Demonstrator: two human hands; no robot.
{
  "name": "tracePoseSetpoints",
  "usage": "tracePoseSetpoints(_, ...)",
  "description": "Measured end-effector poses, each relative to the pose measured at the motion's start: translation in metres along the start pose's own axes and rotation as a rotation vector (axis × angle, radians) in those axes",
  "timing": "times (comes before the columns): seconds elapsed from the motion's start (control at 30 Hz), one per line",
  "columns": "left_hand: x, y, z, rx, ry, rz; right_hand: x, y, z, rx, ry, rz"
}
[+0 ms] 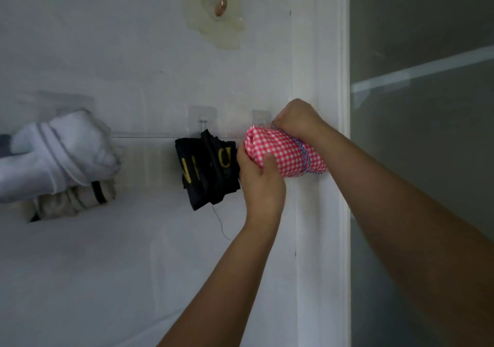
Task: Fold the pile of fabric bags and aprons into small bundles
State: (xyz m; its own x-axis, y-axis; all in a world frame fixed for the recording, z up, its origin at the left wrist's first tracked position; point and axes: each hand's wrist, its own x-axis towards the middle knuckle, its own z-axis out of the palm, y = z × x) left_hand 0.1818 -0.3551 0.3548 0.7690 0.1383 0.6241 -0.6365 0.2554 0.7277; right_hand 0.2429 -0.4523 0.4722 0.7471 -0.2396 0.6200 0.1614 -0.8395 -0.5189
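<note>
A red-and-white checked bundle point(283, 151), wound with striped blue-white cord near its right end, is held against the white wall. My left hand point(258, 178) grips its lower left end from below. My right hand point(299, 118) pinches the cord at the bundle's top, next to a clear adhesive hook point(260, 118). A black bundle with yellow letters point(207, 167) hangs from another clear hook point(203, 122) just to the left. Further left hang a white bundle point(64, 151) and a beige bundle point(72, 199) below it.
A peach-coloured hook point(221, 0) on a clear pad sits higher on the wall. A white door frame point(331, 159) runs down the right, with a dark glass panel point(422, 133) beyond it. A loose thread dangles under the black bundle.
</note>
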Motion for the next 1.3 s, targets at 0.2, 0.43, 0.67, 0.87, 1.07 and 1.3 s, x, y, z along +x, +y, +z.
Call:
tracePoseSetpoints(0.2,0.002,-0.002,0.004,0.05,0.007,-0.009,0.001,-0.007,0.007,-0.09,0.034,0.002)
tracePoseSetpoints(0.43,0.008,0.002,0.006,0.106,0.031,-0.126,-0.003,-0.028,0.013,-0.272,-0.05,-0.083)
tracePoseSetpoints(0.67,0.009,-0.004,0.008,0.252,0.044,-0.084,-0.001,-0.027,0.021,-0.357,-0.337,-0.127)
tracePoseSetpoints(0.87,0.006,-0.014,0.01,0.268,0.087,-0.063,-0.009,-0.008,0.025,-0.207,-0.165,-0.178)
tracePoseSetpoints(1.07,-0.011,-0.028,0.01,0.188,0.148,-0.109,-0.041,0.036,0.038,-0.135,0.053,-0.396)
tracePoseSetpoints(1.3,-0.014,-0.022,0.008,0.273,0.088,-0.083,-0.071,0.057,0.039,-0.025,0.028,-0.39)
